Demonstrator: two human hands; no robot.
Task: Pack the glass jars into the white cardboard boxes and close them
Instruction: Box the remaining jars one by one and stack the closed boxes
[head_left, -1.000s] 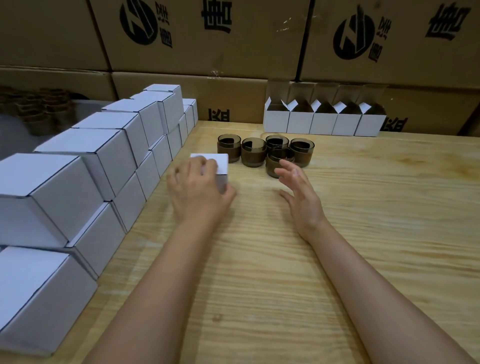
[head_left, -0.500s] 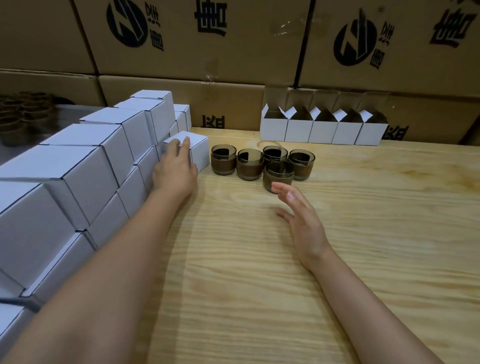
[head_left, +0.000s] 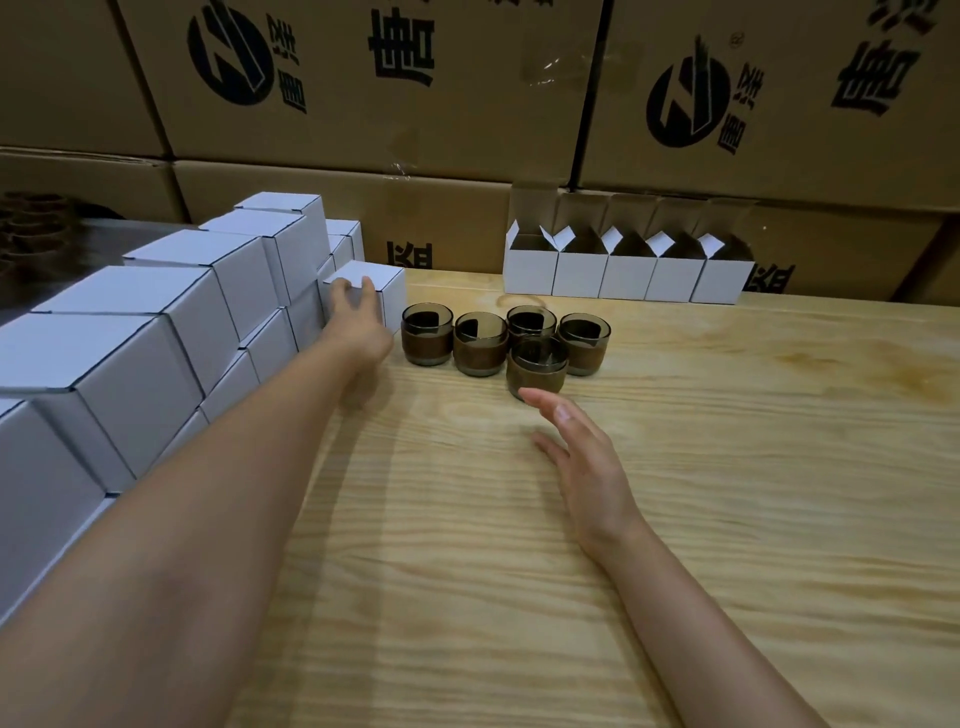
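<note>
Finding: over the last second the closed box (head_left: 376, 273) has gone from the middle of the table (head_left: 727, 493), close in front of the person, out to the far end of the stack of closed boxes (head_left: 228, 270). It now stands against that stack. The left hand (head_left: 358, 317) has gone with it at full reach; its fingertips are hooked over the near top edge of the box and hold it there. The right hand (head_left: 592, 462) has barely shifted. It lies slack with fingers straight and holds nothing, its fingertips just short of the front jar (head_left: 537, 366) without touching it. Assessment: one packed unit appears to be filed away, so this cycle is closing and the next jar is due. State of goods: five glass jars (head_left: 480, 343) stand upright in a tight cluster just beyond the right fingertips and just to the right of the left fingers. They are smoked brown glass with a darker band round the body, and all are unlidded and apparently empty. The leftmost jar stands close beside the box just placed. Five open boxes (head_left: 628, 278) stand in a row well beyond both sets of fingers, against the brown cartons (head_left: 363, 78), flaps raised, not yet filled as far as can be seen. Five jars therefore remain to pack.
</note>
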